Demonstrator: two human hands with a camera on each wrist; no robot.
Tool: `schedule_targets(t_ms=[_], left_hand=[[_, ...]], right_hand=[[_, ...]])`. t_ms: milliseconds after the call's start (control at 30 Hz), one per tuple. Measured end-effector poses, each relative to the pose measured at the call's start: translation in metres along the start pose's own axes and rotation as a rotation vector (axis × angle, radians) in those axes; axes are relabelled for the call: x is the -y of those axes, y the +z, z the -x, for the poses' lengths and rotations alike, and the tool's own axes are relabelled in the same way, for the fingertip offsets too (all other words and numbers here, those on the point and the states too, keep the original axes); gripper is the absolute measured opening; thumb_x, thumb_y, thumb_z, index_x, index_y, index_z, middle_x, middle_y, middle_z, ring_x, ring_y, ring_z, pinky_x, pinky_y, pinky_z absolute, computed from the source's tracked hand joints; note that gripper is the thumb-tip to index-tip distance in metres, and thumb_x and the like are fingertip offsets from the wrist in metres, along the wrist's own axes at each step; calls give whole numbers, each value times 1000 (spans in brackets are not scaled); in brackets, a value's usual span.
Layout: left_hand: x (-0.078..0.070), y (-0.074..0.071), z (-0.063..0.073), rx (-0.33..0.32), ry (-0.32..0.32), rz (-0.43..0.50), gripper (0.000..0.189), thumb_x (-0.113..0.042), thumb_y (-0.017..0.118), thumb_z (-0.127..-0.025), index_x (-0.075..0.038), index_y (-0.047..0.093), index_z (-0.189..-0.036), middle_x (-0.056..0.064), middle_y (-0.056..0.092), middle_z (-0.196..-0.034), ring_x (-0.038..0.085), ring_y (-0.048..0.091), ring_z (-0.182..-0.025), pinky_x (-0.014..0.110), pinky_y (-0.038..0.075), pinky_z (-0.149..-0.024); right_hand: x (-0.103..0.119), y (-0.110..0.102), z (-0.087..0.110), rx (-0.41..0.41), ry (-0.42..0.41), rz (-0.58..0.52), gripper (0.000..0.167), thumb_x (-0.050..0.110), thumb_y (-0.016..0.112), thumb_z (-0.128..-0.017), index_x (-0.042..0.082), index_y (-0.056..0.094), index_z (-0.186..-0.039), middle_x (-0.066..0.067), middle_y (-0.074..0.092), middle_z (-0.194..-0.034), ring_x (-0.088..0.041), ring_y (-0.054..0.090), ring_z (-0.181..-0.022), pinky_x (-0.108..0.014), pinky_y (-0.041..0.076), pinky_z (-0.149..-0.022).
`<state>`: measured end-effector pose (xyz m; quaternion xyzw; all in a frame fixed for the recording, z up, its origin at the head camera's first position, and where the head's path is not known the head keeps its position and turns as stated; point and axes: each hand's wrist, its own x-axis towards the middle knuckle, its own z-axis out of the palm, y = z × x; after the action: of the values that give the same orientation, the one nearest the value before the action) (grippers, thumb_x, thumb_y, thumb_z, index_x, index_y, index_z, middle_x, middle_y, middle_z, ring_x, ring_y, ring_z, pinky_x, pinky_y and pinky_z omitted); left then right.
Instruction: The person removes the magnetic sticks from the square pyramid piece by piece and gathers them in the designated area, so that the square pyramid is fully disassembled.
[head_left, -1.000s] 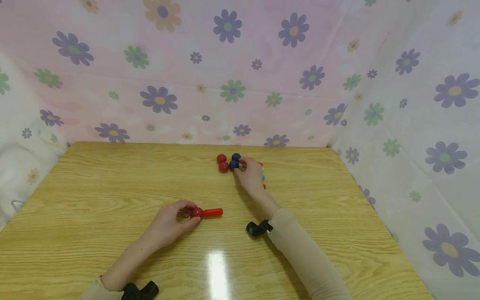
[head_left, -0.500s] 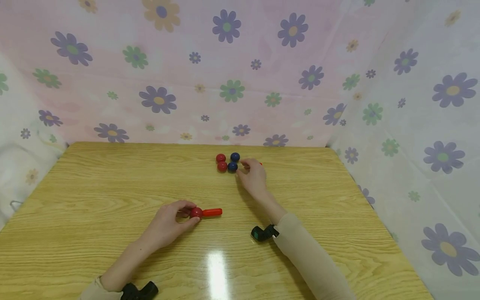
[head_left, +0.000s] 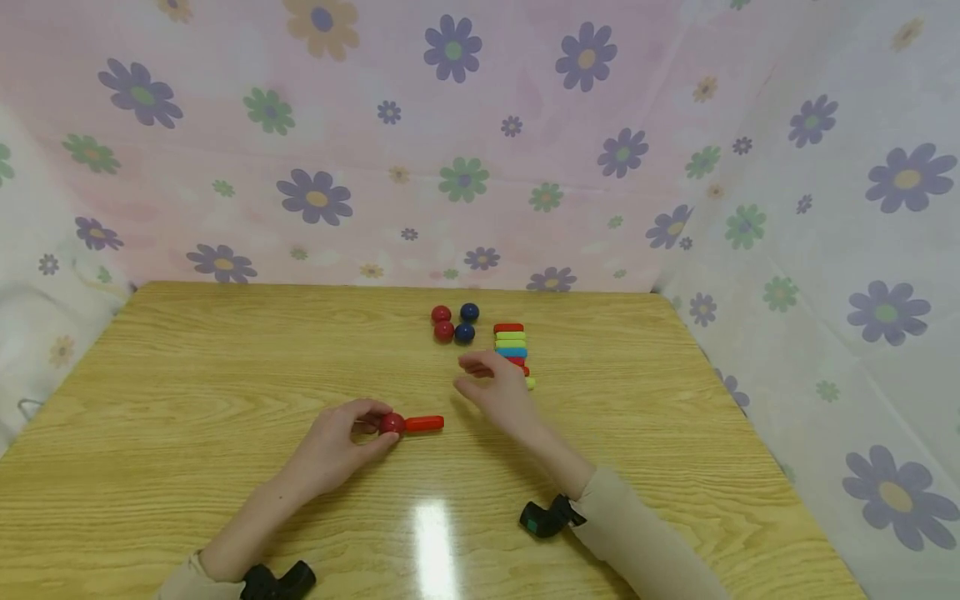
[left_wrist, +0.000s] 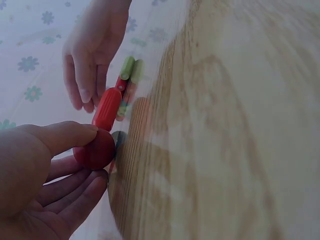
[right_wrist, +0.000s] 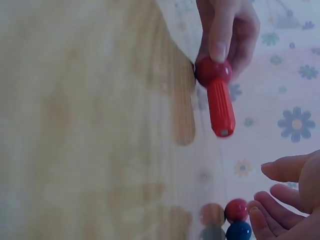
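Note:
My left hand [head_left: 337,450] holds a dark red ball [head_left: 392,424] between thumb and fingers, low over the table. A ridged red rod [head_left: 425,423] extends from the ball toward the right, its end meeting the ball in the left wrist view. My right hand [head_left: 501,396] hovers right of the rod's free end, thumb and fingers apart with nothing between them. Under and beyond it lies a row of short coloured rods [head_left: 511,344], partly covered by the hand. Two red balls [head_left: 444,332] and two dark blue balls [head_left: 465,333] sit together left of that row.
The wooden table [head_left: 247,358] reaches back to a flowered cloth [head_left: 360,150] hung behind it and along the sides. Black wrist cameras [head_left: 551,517] stick out from both wrists.
My right hand has left the blue balls and come nearer to me, bringing the row of coloured rods into sight. The left hand stays in place with the red ball.

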<state>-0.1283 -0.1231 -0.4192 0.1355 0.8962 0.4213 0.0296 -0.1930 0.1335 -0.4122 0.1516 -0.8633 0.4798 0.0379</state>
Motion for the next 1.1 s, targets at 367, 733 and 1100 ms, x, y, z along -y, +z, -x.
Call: schedule_targets(t_ms=[367,733,1100], left_hand=[[-1,-1,0,-1,10,0,31,-20,76,-90,-9,70,-118,3,71,-111,17,68,-98,35,58,-86],[-2,1,-1,21,31,0,30,-21,76,-90,-10,70,-117,1,72,-109,15,69,-98,37,58,-87],[-3,3,0,19,53,0,30,-21,76,-90,-9,70,-117,0,73,-108,14,69,-97,36,58,-85]], right_hand=[[13,10,22,185,16,-37,35,17,76,-90,4,68,-121,-5,69,-118,-20,65,-110,-36,53,-99],[17,13,28,350,25,35,34,18,79,-87,11,71,-119,4,70,-114,-13,63,-108,-36,49,-101],[13,20,31,362,37,-12,28,19,78,-88,14,73,-115,5,71,-113,-12,63,-105,-31,49,-95]])
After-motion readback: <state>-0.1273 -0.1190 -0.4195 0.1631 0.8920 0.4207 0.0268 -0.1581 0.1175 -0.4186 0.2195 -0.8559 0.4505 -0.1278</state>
